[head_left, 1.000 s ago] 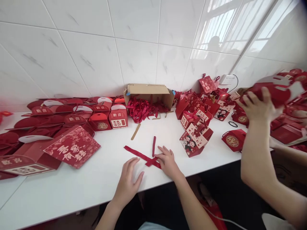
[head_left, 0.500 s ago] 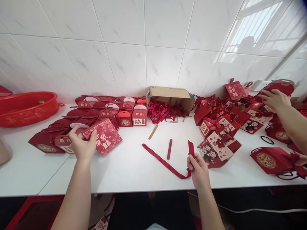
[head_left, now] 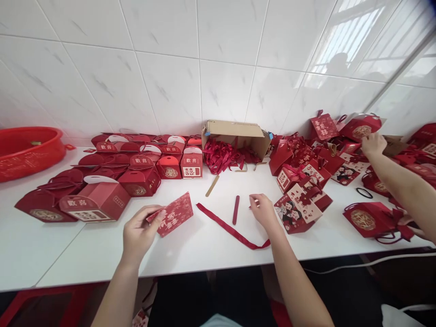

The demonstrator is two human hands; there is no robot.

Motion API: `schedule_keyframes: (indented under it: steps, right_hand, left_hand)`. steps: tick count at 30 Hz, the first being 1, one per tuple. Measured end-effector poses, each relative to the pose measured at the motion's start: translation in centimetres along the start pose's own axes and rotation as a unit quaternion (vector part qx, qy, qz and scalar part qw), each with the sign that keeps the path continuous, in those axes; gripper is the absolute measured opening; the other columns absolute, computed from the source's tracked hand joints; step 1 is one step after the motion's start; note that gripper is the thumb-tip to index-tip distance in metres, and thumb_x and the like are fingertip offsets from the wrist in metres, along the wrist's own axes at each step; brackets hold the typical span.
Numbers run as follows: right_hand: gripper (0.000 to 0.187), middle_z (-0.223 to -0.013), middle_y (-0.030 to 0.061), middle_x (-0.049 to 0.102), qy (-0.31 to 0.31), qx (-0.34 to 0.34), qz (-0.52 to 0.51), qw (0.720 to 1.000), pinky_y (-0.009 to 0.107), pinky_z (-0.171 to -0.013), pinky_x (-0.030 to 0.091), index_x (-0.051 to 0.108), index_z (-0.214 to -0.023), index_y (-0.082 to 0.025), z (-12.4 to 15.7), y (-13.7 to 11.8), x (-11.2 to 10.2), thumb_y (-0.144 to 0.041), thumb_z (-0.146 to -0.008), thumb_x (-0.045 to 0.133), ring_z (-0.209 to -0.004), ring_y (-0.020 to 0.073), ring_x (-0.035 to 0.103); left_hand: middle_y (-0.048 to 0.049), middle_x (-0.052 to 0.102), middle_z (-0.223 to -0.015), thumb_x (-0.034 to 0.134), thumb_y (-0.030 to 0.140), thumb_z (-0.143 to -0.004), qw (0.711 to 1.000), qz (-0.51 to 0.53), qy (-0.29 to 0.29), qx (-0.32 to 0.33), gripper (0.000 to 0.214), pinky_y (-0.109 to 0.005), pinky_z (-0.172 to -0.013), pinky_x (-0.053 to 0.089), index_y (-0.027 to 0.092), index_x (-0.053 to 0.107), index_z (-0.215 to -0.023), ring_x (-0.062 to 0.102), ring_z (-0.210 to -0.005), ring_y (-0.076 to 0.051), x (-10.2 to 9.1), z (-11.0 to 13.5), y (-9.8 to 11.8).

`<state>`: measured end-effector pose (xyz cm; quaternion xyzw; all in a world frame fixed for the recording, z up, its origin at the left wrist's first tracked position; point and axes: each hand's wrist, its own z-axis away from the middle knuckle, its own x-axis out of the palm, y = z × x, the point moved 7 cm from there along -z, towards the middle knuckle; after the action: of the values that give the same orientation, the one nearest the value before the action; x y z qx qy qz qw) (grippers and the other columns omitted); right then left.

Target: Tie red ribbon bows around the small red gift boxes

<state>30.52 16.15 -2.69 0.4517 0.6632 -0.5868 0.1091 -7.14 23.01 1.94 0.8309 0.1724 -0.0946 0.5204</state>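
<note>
My left hand (head_left: 140,231) is closed on the corner of a flat red card box with white characters (head_left: 173,220), held just above the white table (head_left: 190,247). My right hand (head_left: 262,210) is closed on one end of a long red ribbon (head_left: 229,229) that loops across the table in front of me. A short red strip (head_left: 235,209) lies between my hands, and a tan wooden stick (head_left: 212,185) lies farther back.
Folded red gift boxes (head_left: 98,202) crowd the left. A cardboard carton (head_left: 238,134) spilling red ribbons lies at the back. Decorated red boxes (head_left: 299,206) pile up on the right, where another person's hand (head_left: 374,144) reaches in. A red basin (head_left: 23,152) stands far left.
My left hand has brought the flat red box from the pile on the left toward the middle. My right hand has shifted up and left with the ribbon end. The other person's hand has dropped lower.
</note>
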Motion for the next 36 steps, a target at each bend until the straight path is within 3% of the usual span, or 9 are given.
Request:
schedule_keyframes:
  steps: [6,9,12,14,16,19,24,29,36]
  right_hand:
    - [0.054,-0.107,0.0042,0.064,-0.23,-0.097,-0.012,0.968,0.027,-0.084,0.05,0.073,-0.102,-0.028,-0.1,-2.6,4.2,0.008,-0.064,0.055,-0.096,0.0185,0.065]
    - [0.039,-0.108,0.0037,0.065,-0.268,-0.109,-0.023,0.957,0.029,-0.081,0.052,0.076,-0.09,-0.027,1.2,-2.8,5.2,0.002,-0.067,0.06,-0.093,0.0192,0.065]
    - [0.023,-0.11,0.0055,0.064,-0.246,-0.099,-0.041,0.963,0.031,-0.082,0.052,0.075,-0.08,-0.023,1.7,-2.8,5.5,-0.009,-0.08,0.057,-0.089,0.0187,0.066]
    - [0.026,-0.111,0.0061,0.064,-0.218,-0.095,-0.057,0.97,0.031,-0.082,0.052,0.074,-0.081,-0.021,1.9,-3.0,5.1,-0.014,-0.087,0.05,-0.087,0.0174,0.067]
    - [0.028,-0.109,0.0067,0.065,-0.187,-0.09,-0.072,0.976,0.032,-0.083,0.052,0.071,-0.089,-0.02,2.1,-3.4,4.3,-0.017,-0.092,0.043,-0.089,0.0176,0.067]
    - [0.027,-0.107,0.0069,0.066,-0.157,-0.089,-0.083,0.98,0.033,-0.085,0.051,0.066,-0.102,-0.02,2.6,-3.7,3.1,-0.018,-0.093,0.041,-0.095,0.0187,0.066]
    - [0.022,-0.109,0.0063,0.065,-0.166,-0.078,-0.084,0.98,0.03,-0.081,0.052,0.072,-0.094,-0.022,3.1,-3.1,3.9,-0.013,-0.082,0.057,-0.09,0.0191,0.066]
    - [0.021,-0.089,0.0079,0.067,-0.116,-0.052,-0.078,0.989,0.035,-0.076,0.05,0.07,-0.08,-0.019,2.9,-2.6,4.2,-0.02,-0.088,0.051,-0.081,0.0213,0.064]
    - [0.015,-0.081,0.0038,0.07,-0.105,-0.132,-0.18,0.969,0.026,-0.06,0.048,0.063,-0.089,-0.021,6.4,-8.5,0.7,-0.024,-0.093,0.049,-0.069,0.016,0.062]
  left_hand:
    - [-0.0049,0.068,-0.085,0.064,0.039,-0.078,0.999,0.027,-0.04,0.023,0.02,-0.032,-0.075,0.055,0.02,0.066,-0.076,0.066,-0.082,-0.022,2.2,1.8,1.9]
    - [-0.0063,0.068,-0.091,0.061,0.04,-0.08,0.998,0.047,-0.046,0.009,0.021,-0.036,-0.083,0.054,0.02,0.065,-0.078,0.065,-0.09,-0.023,3.7,2.5,1.9]
    - [-0.0105,0.06,-0.121,0.059,0.038,-0.083,0.998,0.056,-0.035,0.022,0.032,-0.04,-0.098,0.048,0.021,0.06,-0.111,0.056,-0.117,-0.026,5.2,3.3,2.4]
    - [-0.0142,0.042,-0.141,0.063,0.037,-0.081,0.998,0.045,0.005,0.046,0.06,-0.044,-0.105,0.042,0.023,0.041,-0.135,0.041,-0.133,-0.029,5.4,4.0,3.3]
    - [-0.0161,0.029,-0.147,0.068,0.036,-0.076,0.992,0.004,0.084,0.092,0.074,-0.05,-0.107,0.037,0.024,0.031,-0.139,0.03,-0.139,-0.033,4.6,5.1,4.9]
    - [-0.0143,0.035,-0.135,0.069,0.034,-0.073,0.97,-0.051,0.168,0.171,0.058,-0.055,-0.102,0.041,0.025,0.039,-0.122,0.037,-0.132,-0.035,3.4,7.3,8.0]
    - [-0.0105,0.045,-0.116,0.06,0.025,-0.079,0.978,0.012,0.08,0.19,0.035,-0.047,-0.082,0.054,0.027,0.042,-0.109,0.052,-0.111,-0.029,4.7,9.6,9.0]
    - [-0.0099,0.049,-0.116,0.058,0.017,-0.082,0.983,0.018,0.0,0.181,0.028,-0.048,-0.09,0.051,0.025,0.05,-0.108,0.051,-0.113,-0.027,6.5,10.4,7.4]
    - [-0.0067,0.06,-0.102,0.059,0.02,-0.084,0.987,0.041,-0.052,0.143,0.016,-0.042,-0.087,0.052,0.024,0.055,-0.099,0.059,-0.1,-0.024,6.7,9.6,8.1]
